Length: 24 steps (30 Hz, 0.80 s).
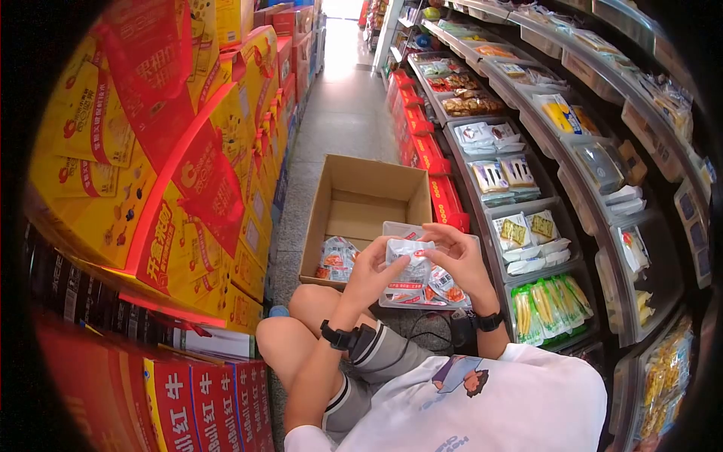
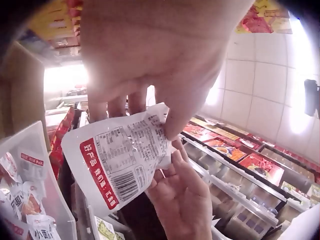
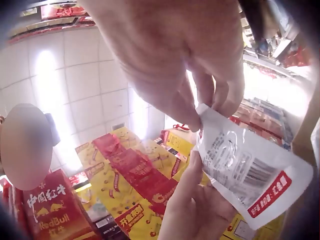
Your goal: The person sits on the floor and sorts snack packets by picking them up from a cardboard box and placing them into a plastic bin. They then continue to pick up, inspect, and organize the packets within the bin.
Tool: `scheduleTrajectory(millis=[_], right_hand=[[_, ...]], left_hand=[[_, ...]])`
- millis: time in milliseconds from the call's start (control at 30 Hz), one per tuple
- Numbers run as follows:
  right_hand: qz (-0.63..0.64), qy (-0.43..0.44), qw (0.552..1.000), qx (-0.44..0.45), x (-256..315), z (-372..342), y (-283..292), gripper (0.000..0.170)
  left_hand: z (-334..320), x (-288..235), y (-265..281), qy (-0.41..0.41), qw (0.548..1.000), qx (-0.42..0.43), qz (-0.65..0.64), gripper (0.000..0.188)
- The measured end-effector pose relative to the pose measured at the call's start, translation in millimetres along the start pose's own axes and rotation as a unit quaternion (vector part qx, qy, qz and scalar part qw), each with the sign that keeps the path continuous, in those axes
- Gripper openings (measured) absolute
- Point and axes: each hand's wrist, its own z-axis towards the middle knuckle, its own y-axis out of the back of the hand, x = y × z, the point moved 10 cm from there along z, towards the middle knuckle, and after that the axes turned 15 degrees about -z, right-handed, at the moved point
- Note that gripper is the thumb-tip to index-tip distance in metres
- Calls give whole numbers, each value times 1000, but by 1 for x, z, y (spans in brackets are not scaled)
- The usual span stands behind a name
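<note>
A white snack pouch (image 2: 120, 155) with a red band, printed text and a barcode is held up between both hands. My left hand (image 1: 372, 268) grips it, thumb over the printed face and fingers behind. My right hand (image 1: 461, 261) pinches the pouch's corner between thumb and fingers, as the right wrist view shows. Just below the hands, a clear plastic bin (image 1: 392, 305) holds several similar pouches (image 1: 444, 286) with orange pictures. More of these pouches (image 1: 337, 256) lie in an open cardboard box (image 1: 369, 181) just beyond.
Shelves of plastic bins with packaged bread (image 1: 514, 230) and green-wrapped snacks (image 1: 553, 305) rise on the right. Stacked yellow gift boxes (image 1: 151, 196) and red drink cartons (image 1: 211, 407) stand close on the left. A tiled aisle (image 1: 331, 105) runs ahead. A dark cable (image 1: 431, 320) lies near the knees.
</note>
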Motion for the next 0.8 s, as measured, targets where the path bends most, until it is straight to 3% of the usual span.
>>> scheduleTrajectory(millis=[133,333,800], right_hand=[[1,-46,999,16,-11,0,-5,28],[-1,-30,999,-16,-12,1,-2,20],[54,-43,994,-80,-31,13,2,21]], left_hand=[[-3,-6,-2,-8,1000,1,-29,35],[-3,-10,-2,-10,999,-2,-50,35],[6,15,10,36,989,-55,-135,39]])
